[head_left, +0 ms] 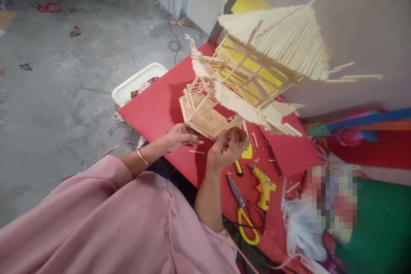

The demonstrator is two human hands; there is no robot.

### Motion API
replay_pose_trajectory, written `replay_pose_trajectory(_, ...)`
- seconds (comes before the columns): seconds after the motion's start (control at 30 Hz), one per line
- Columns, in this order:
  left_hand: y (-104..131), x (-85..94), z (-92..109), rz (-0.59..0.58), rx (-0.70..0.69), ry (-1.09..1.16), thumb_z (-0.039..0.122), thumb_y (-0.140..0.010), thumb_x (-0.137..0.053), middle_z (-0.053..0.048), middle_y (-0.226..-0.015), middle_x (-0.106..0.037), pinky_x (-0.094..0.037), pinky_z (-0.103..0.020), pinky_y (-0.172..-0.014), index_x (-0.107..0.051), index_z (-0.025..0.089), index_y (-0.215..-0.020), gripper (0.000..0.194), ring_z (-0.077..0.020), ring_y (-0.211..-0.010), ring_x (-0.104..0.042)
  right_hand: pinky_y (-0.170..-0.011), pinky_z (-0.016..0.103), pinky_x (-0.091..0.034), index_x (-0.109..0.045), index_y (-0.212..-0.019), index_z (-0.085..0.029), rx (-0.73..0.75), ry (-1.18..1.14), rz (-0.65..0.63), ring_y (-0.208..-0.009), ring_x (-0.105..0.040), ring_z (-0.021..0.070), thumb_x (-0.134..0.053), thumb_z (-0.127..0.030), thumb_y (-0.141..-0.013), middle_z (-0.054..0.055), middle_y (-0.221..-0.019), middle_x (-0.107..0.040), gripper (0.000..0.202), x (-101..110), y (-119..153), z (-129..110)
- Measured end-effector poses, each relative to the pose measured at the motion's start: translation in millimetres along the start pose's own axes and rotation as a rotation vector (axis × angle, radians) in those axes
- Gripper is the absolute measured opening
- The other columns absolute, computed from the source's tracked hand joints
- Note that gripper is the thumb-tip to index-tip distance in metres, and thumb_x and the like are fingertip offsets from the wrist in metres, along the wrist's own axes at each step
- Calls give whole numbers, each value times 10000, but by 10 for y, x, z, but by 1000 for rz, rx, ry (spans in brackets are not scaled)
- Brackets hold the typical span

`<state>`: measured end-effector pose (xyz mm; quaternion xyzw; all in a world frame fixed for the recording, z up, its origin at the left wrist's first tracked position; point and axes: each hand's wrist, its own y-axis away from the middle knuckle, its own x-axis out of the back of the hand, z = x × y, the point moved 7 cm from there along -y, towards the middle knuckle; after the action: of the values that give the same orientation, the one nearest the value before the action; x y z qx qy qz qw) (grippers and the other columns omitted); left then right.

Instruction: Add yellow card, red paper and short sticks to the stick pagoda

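Note:
A pagoda-like model house (205, 113) made of pale wooden sticks leans above the red table, with a slatted base and tiered stick roofs. My left hand (180, 138) supports the near left edge of its base, thumb at the edge and fingers beneath. At the near right corner of the base, my right hand (226, 147) has its fingers bent around the edge. Whether a small loose stick is also between those fingers, I cannot tell. Under and beside my right hand lie a yellow-and-black cutter (238, 168) and a yellow glue gun (263, 188).
Scissors (239, 192) with yellow handles lie on the red table (154, 113), near a cable and scattered stick pieces. Plastic bags (303, 227) and a green sheet (382, 222) are at right. A white tray (128, 83) sits beyond the left edge. A wall stands behind.

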<state>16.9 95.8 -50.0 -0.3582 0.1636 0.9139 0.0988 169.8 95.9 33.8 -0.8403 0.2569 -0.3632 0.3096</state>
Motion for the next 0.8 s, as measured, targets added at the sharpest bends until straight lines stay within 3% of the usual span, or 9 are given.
replay_pose_trajectory(0.37, 16, -49, 17, 53, 49, 1, 336, -652, -904, -173, -931, -802, -617, -266, -659, -748, 73, -950, 427, -207, -747, -776, -867, 456, -551, -696, -1101, -200, 14, -37, -4, -1025, -650, 264, -537, -453, -991, 158, -1127, -625, 319, -10, -24, -17)
replay_pose_trajectory(0.8, 28, -58, 70, 96, 24, -83, 348, -718, -851, -146, -827, -798, -605, -250, -590, -741, 84, -833, 308, -203, -703, -768, -785, 406, -594, -696, -1100, -223, 34, -37, -9, -1038, -668, 250, -542, -386, -997, 135, -1103, -639, 246, -3, -26, -9)
